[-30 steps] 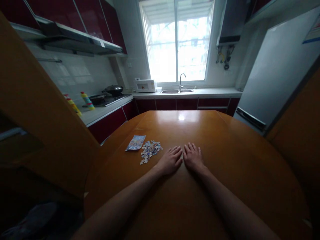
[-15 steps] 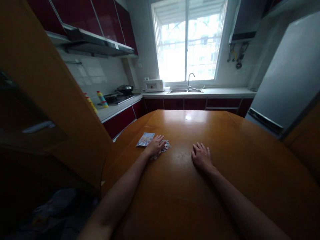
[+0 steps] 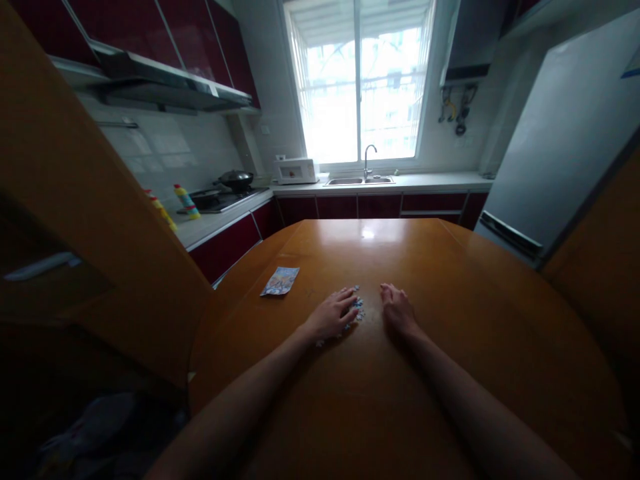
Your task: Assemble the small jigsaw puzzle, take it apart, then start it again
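Note:
Small jigsaw puzzle pieces (image 3: 360,312) lie in a loose heap on the wooden table. My left hand (image 3: 334,313) rests over the heap with its fingers apart, hiding part of it; a few pieces stick out past its fingertips and below its wrist. To the right of the heap, apart from it, my right hand (image 3: 397,308) is on the table with its fingers stretched forward and nothing visible in it. A flat picture sheet or packet (image 3: 281,281) lies to the left of my left hand.
The rounded wooden table (image 3: 450,280) fills the foreground. Behind it runs a counter with a sink (image 3: 345,181), a microwave (image 3: 296,171) and a stove with a wok (image 3: 236,179). Bottles (image 3: 187,201) stand at the left. A fridge (image 3: 545,140) is on the right.
My left hand has moved right, sweeping the puzzle pieces away from the picture sheet and nearer my right hand. My right hand has turned slightly onto its side. The view has shifted a little.

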### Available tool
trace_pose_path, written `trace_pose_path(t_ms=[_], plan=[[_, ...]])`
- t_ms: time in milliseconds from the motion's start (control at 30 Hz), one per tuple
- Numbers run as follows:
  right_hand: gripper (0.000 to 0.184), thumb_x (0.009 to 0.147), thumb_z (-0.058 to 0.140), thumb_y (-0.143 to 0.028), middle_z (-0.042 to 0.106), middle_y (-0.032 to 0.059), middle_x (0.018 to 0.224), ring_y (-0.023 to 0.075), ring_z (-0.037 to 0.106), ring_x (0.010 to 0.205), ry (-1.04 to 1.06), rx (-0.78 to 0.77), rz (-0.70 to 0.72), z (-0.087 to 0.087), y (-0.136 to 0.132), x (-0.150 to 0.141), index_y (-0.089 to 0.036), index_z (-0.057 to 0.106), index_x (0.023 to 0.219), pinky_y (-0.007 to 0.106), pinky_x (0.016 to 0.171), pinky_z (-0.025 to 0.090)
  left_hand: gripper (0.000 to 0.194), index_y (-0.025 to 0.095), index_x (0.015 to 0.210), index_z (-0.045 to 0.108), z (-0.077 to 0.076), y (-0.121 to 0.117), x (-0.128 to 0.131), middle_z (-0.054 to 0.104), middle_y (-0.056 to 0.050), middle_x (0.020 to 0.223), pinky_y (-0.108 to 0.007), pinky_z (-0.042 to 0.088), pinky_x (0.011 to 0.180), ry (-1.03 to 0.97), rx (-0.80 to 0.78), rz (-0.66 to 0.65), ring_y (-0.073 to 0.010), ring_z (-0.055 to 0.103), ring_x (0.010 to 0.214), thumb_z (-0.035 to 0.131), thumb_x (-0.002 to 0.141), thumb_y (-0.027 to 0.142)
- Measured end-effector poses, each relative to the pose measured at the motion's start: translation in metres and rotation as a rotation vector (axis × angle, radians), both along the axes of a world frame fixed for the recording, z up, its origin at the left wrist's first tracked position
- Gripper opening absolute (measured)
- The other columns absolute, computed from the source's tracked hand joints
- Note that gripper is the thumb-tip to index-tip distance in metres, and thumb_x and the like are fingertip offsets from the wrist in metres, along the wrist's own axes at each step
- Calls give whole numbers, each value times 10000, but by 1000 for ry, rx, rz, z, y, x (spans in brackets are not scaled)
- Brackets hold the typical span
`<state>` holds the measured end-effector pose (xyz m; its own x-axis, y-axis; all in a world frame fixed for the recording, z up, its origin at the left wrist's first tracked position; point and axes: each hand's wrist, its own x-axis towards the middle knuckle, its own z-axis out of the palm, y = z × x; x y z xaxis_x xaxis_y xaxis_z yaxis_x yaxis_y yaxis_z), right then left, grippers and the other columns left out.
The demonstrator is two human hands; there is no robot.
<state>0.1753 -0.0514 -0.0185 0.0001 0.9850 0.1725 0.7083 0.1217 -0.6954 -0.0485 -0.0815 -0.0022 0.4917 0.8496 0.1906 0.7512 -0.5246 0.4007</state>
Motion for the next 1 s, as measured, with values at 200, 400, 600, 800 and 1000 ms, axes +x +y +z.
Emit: trace_pose_path(t_ms=[200, 400, 600, 800, 1000], plan=[[552, 1045, 230, -390, 584, 122, 1431, 203, 532, 1334, 75, 32, 109, -1, 0, 5, -144, 582, 1391, 337, 1103, 399, 519, 223, 1436, 536, 8, -12, 31, 476, -75, 1521, -420, 342, 1216, -146, -33, -116, -228, 396, 1449, 391, 1020, 497], [518, 1032, 370, -399, 422, 133, 1556, 217, 330, 1480, -156, 97, 535, 8, -18, 2, -141, 505, 1460, 424, 1228, 216, 568, 142, 1420, 542, 0, -3, 10, 424, -150, 1541, -521, 243, 1238, -58, -24, 120, -291, 333, 1479, 377, 1014, 504], [529, 1019, 380, -366, 437, 118, 1549, 224, 378, 1457, -47, 119, 653, 16, -55, 19, -148, 465, 1493, 409, 1219, 277, 737, 144, 1568, 289, -9, -48, 35, 278, -133, 1619, -468, 213, 1265, 3, -76, -42, -265, 234, 1520, 394, 993, 593], [626, 1028, 330, -514, 375, 113, 1583, 227, 330, 1480, 152, 65, 608, 9, -78, 35, -153, 397, 1535, 427, 1236, 245, 582, 170, 1510, 421, -3, -37, 28, 390, -101, 1575, -409, 309, 1238, -270, -26, 41, -227, 356, 1472, 316, 1033, 487], [708, 984, 341, -653, 464, 145, 1520, 269, 415, 1433, 374, 105, 394, 1, -64, 39, -160, 507, 1464, 501, 1208, 288, 577, 122, 1409, 540, 25, 18, -86, 545, -122, 1458, -461, 330, 1215, -42, 93, 516, -281, 448, 1410, 533, 858, 291]])
